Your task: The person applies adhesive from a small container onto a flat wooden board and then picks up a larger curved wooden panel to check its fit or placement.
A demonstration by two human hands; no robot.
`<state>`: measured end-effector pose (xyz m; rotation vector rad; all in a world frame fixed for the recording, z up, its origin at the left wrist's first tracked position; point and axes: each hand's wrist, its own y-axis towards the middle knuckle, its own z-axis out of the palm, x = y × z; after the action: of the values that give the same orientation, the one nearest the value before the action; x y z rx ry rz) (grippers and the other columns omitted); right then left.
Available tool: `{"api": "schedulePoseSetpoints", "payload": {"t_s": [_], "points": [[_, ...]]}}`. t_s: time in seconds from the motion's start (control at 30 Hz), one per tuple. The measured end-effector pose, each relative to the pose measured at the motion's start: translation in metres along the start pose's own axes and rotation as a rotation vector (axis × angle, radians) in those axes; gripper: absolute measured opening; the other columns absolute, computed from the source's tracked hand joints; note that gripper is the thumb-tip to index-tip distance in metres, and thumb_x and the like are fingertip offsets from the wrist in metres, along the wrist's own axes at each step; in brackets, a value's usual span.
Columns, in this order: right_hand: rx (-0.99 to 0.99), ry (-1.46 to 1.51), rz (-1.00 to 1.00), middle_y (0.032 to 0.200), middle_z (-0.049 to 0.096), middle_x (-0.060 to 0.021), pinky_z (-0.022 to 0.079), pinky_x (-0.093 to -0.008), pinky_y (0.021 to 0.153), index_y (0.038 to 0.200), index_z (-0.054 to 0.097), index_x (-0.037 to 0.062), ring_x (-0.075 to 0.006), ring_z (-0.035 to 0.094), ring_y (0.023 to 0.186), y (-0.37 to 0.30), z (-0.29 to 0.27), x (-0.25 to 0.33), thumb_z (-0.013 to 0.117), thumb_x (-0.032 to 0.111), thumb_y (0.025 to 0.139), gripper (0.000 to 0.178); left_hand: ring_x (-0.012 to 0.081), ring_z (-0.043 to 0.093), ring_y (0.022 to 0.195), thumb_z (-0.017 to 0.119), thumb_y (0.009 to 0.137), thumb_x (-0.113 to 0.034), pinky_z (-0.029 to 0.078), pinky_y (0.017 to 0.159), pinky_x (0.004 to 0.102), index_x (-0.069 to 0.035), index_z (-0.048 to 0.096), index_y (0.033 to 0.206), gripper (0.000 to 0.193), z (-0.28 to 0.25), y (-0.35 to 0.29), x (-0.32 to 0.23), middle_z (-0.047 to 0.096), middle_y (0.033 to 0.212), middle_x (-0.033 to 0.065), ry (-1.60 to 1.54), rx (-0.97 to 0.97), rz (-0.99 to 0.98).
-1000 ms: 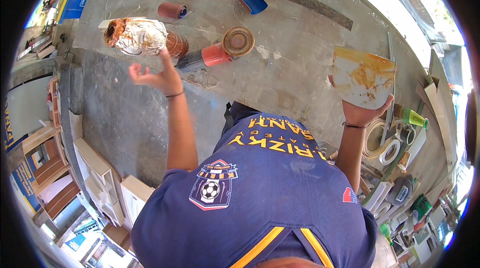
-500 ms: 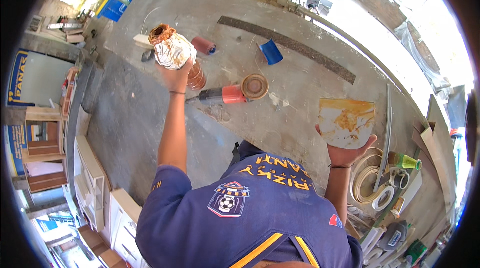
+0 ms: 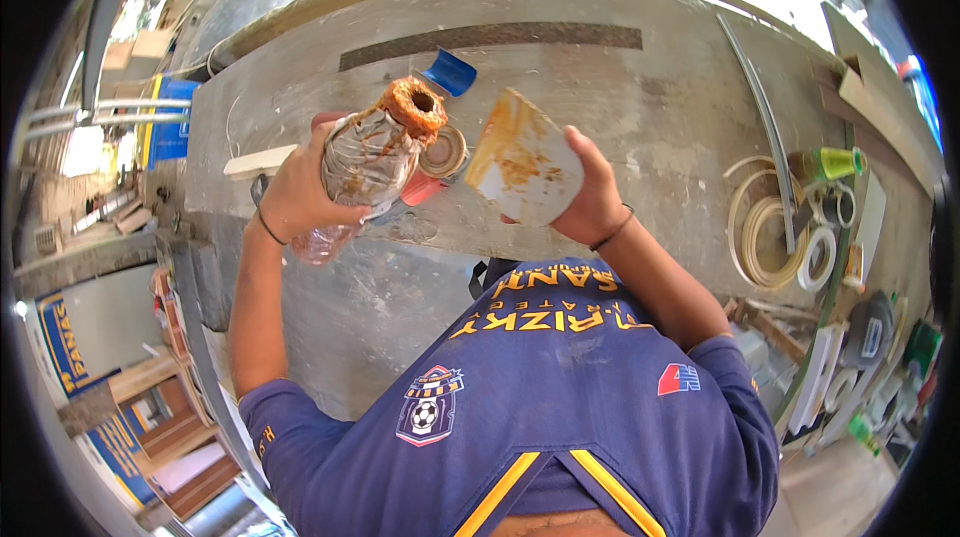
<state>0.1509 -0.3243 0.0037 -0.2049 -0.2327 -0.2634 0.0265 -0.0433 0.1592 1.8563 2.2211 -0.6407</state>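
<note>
My left hand [image 3: 300, 187] is wrapped around a clear plastic bottle [image 3: 365, 165] with a crinkled whitish wrapping. Thick orange-brown glue cakes its mouth, which tilts up and to the right. In my right hand [image 3: 597, 195] is a flat whitish spreader [image 3: 522, 165], its face smeared with the same brown glue. The spreader's straight edge points toward the bottle's mouth, with a gap between them. Behind the bottle lies a red power tool [image 3: 424, 191] with a round disc [image 3: 447, 151], partly hidden by the bottle.
The grey workbench [image 3: 660, 117] carries a blue curved piece [image 3: 450, 73], a long dark strip [image 3: 490, 35] and a pale stick [image 3: 258, 163]. To the right lie a metal bar [image 3: 762, 115], coiled edging [image 3: 768, 249], a white tape roll [image 3: 817, 259] and a green bottle [image 3: 835, 164].
Both hands have come closer together in front of me. The bottle has moved nearer and tipped to the right; the spreader has moved left and turned. My view has shifted too.
</note>
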Motion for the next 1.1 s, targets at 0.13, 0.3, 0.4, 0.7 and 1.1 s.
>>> {"api": "schedulePoseSetpoints", "payload": {"t_s": [0.13,0.3,0.4,0.7,1.1], "points": [[-0.008,-0.098,0.036,0.127,0.055,-0.0131,0.048,-0.0481,0.079,0.135,0.045,0.0096,-0.0296,0.058,0.107,-0.001,0.002,-0.002,0.044,0.060,0.087,0.070,0.0402,0.062,0.098,0.085,0.049,-0.033,0.048,0.086,0.0406,0.003,0.039,0.130,0.099,0.011,0.008,0.003,0.065,0.101,0.0247,0.078,0.128,0.037],[-0.092,-0.165,0.085,0.120,0.059,-0.0109,0.048,-0.0415,0.075,0.132,0.050,0.0099,-0.0250,0.058,0.102,-0.005,0.001,-0.004,0.046,0.060,0.086,0.068,0.0411,0.062,0.096,0.085,0.049,-0.033,0.048,0.085,0.0417,0.008,0.039,0.128,0.100,0.010,0.019,-0.010,0.064,0.099,0.0267,0.202,0.265,0.013],[-0.093,-0.192,0.112,0.120,0.059,-0.0102,0.047,-0.0391,0.075,0.132,0.049,0.0099,-0.0232,0.057,0.101,-0.003,-0.006,-0.009,0.046,0.060,0.086,0.069,0.0413,0.062,0.094,0.084,0.049,-0.032,0.049,0.083,0.0418,0.008,0.040,0.126,0.097,0.007,0.021,-0.013,0.064,0.098,0.0271,0.214,0.307,0.015],[-0.143,-0.183,0.167,0.119,0.059,-0.0106,0.045,-0.0356,0.072,0.131,0.051,0.0094,-0.0209,0.057,0.097,0.000,-0.010,-0.019,0.047,0.061,0.086,0.068,0.0428,0.062,0.090,0.081,0.051,-0.029,0.050,0.079,0.0420,0.007,0.039,0.124,0.092,0.000,0.022,-0.023,0.064,0.091,0.0279,0.252,0.339,0.022],[-0.153,-0.245,0.189,0.115,0.061,-0.0104,0.043,-0.0344,0.071,0.128,0.053,0.0093,-0.0208,0.057,0.095,-0.002,0.000,-0.015,0.048,0.061,0.086,0.067,0.0438,0.063,0.083,0.080,0.050,-0.028,0.051,0.074,0.0437,0.004,0.041,0.121,0.087,-0.004,0.023,-0.028,0.064,0.084,0.0282,0.262,0.364,-0.011]]}}
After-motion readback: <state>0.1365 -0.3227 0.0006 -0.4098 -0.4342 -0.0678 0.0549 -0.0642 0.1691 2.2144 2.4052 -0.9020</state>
